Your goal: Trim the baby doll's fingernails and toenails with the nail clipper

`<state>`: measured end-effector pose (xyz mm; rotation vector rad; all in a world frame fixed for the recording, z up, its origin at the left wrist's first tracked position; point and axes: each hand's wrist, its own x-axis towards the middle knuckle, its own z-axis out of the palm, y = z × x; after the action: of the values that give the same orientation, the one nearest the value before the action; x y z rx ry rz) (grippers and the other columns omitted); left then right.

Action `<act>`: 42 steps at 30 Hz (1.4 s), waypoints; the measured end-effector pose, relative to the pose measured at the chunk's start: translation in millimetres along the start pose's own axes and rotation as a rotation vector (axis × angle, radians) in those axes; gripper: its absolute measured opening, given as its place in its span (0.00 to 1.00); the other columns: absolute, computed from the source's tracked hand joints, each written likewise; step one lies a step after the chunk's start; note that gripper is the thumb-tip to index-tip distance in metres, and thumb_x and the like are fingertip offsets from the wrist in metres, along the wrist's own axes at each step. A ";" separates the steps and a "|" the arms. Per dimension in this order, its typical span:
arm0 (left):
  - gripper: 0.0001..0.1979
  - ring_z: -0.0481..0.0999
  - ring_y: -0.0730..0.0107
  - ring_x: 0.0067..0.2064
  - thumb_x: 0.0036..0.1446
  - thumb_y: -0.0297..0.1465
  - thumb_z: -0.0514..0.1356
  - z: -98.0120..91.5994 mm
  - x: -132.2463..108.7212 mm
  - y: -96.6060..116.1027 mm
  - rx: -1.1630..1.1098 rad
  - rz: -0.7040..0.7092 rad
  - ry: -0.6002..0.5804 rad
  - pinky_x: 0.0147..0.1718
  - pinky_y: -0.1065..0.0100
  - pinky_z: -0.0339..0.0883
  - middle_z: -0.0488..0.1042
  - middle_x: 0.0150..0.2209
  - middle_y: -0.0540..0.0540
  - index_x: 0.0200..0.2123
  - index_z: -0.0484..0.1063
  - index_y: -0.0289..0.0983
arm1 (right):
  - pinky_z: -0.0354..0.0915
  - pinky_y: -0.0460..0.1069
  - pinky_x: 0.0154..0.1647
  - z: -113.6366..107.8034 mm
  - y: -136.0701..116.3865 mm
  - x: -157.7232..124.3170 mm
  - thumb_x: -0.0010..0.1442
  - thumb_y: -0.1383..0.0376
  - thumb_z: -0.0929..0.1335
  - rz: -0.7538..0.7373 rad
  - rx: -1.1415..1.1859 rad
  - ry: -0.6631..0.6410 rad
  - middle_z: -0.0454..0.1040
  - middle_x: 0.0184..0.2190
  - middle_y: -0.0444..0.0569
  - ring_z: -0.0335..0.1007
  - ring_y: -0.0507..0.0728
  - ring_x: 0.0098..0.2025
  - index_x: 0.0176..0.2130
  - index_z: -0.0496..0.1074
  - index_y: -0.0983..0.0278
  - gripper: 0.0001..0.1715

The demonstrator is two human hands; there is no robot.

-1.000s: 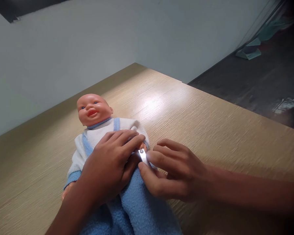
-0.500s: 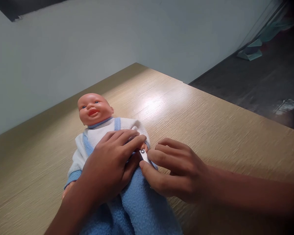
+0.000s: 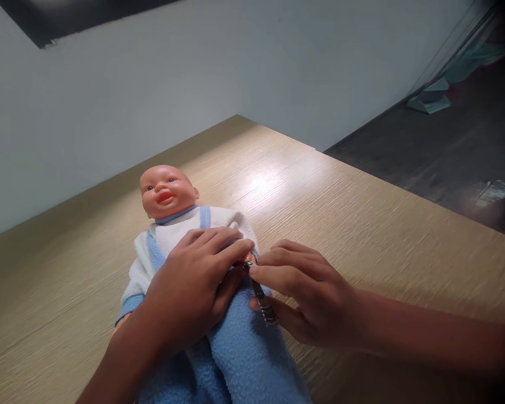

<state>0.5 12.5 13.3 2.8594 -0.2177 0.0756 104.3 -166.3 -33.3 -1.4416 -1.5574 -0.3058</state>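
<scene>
A baby doll (image 3: 164, 193) in a white and blue fleece suit lies on its back on the wooden table. My left hand (image 3: 197, 275) rests across its belly, with thumb and forefinger closed around the doll's small hand (image 3: 249, 259). In my right hand (image 3: 307, 286) is a metal nail clipper (image 3: 261, 297), pinched between thumb and fingers. Its head end is at the doll's fingers; whether the jaws touch them I cannot tell. Part of the doll's hand is hidden by my left fingers.
The light wood table (image 3: 362, 219) reaches back to a pale wall (image 3: 151, 84). Beyond its right edge lies a dark floor (image 3: 404, 151), with a light-coloured dustpan-like object (image 3: 431, 104) by the wall.
The nail clipper has turned in my right hand, so its side and lever now show. My right thumb has shifted lower. My left hand keeps its hold, and the view has shifted slightly.
</scene>
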 end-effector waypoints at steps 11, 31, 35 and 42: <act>0.15 0.74 0.57 0.54 0.72 0.32 0.48 4.9 1.2 -3.1 -0.113 -0.054 0.070 0.52 0.52 0.70 0.75 0.55 0.44 0.52 0.73 0.40 | 0.70 0.47 0.28 -8.7 21.2 12.9 0.68 0.63 0.65 0.638 0.779 0.103 0.67 0.25 0.37 0.62 0.46 0.21 0.43 0.64 0.61 0.05; 0.11 0.76 0.55 0.48 0.69 0.30 0.50 11.5 3.3 -3.7 -0.088 -0.026 0.136 0.49 0.51 0.70 0.77 0.48 0.42 0.43 0.72 0.38 | 0.71 0.50 0.38 -14.8 23.0 22.5 0.66 0.57 0.70 0.203 0.241 -0.192 0.74 0.36 0.47 0.74 0.53 0.36 0.50 0.65 0.63 0.18; 0.10 0.76 0.55 0.47 0.69 0.31 0.51 11.5 3.0 -4.4 -0.071 -0.011 0.132 0.48 0.51 0.70 0.77 0.47 0.41 0.44 0.72 0.37 | 0.70 0.48 0.36 -15.1 21.3 26.2 0.65 0.55 0.71 0.295 0.294 -0.218 0.74 0.35 0.45 0.74 0.52 0.36 0.48 0.66 0.64 0.19; 0.11 0.75 0.56 0.50 0.70 0.31 0.50 10.2 3.1 -2.7 -0.054 -0.009 0.104 0.54 0.50 0.66 0.77 0.44 0.42 0.42 0.72 0.36 | 0.69 0.46 0.33 -16.7 20.6 29.4 0.69 0.57 0.67 0.265 0.201 -0.239 0.74 0.34 0.45 0.73 0.50 0.33 0.46 0.65 0.64 0.13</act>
<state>4.4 11.9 3.0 2.7931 -0.1832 0.2131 134.6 -154.2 -10.8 -1.5427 -1.5108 0.1817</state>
